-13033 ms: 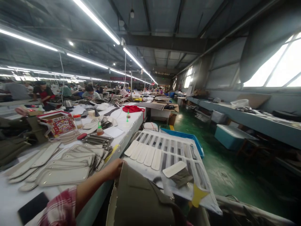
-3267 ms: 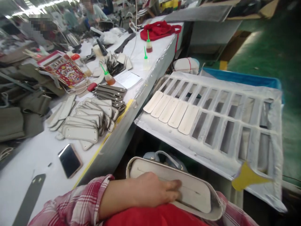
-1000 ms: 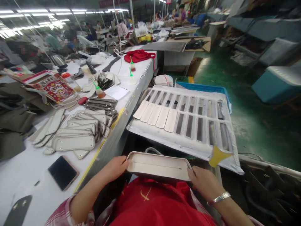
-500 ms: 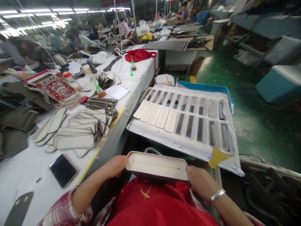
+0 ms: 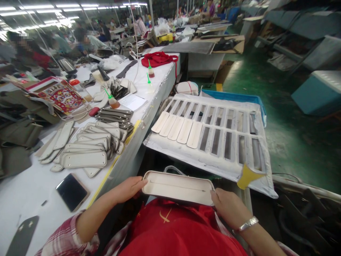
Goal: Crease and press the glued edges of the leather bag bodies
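Note:
In front of the red apron, both hands hold what looks like a bag with its base up. A long cream base panel (image 5: 176, 186) with rounded corners, a thin dark line along its middle and a raised dark rim faces me. My left hand (image 5: 130, 188) is closed on the left end, its thumb over the rim at the panel's corner. My right hand (image 5: 227, 204) is closed round the right end, thumb at the rim; some fingers are hidden behind. A grey loop (image 5: 174, 170) shows beyond the far edge.
Right ahead a white slotted rack (image 5: 213, 158) bears several cream panels (image 5: 181, 131); a yellow piece (image 5: 249, 176) hangs on its near edge. On the white table at left lie a phone (image 5: 71, 192), piled grey-white straps (image 5: 85, 160) and a green-tipped glue bottle (image 5: 114, 103).
My left thumb has slid inward over the rim onto the panel's left end, and my left forearm has shifted slightly left. The right hand's grip looks the same.

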`<state>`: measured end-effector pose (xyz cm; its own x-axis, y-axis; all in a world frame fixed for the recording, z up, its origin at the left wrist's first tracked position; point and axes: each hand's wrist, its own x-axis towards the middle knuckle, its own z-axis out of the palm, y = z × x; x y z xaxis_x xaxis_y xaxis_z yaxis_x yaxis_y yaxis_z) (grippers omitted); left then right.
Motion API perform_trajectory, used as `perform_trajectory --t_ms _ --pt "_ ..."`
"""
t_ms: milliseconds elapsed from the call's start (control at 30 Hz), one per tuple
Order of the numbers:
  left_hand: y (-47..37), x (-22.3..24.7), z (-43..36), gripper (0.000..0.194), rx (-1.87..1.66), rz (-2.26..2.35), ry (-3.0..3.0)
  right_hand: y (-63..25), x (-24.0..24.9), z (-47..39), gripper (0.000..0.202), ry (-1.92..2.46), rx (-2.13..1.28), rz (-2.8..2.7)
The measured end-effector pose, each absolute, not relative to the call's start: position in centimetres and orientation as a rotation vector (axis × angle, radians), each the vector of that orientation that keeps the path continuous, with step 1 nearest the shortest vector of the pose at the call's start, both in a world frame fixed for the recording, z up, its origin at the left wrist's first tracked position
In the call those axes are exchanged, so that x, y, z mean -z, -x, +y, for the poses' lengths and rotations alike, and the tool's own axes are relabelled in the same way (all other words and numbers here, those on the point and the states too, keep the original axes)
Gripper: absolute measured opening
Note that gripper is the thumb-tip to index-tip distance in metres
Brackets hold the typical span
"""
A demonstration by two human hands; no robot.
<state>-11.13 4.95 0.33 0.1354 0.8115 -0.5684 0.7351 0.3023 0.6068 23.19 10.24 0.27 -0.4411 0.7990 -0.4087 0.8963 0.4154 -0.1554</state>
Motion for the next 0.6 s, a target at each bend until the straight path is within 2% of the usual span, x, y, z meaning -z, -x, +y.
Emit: perform_trajectory --t_ms 133,433,600 --pt "10.6 -0.2 5.6 0.041 0.048 1.767 -1.565 -23.1 -0.2 10.0 0.018 -1.505 0.453 2.358" --pt "10.1 -0.4 6.0 0.036 0.006 1.769 -1.606 -23.3 0.3 10.2 0.018 -1.34 0.453 2.384" --pt "11.2 0.3 5.6 0.047 -0.112 1.627 -1.41 -23.3 0.1 10.4 0.016 -1.302 0.455 2.409"
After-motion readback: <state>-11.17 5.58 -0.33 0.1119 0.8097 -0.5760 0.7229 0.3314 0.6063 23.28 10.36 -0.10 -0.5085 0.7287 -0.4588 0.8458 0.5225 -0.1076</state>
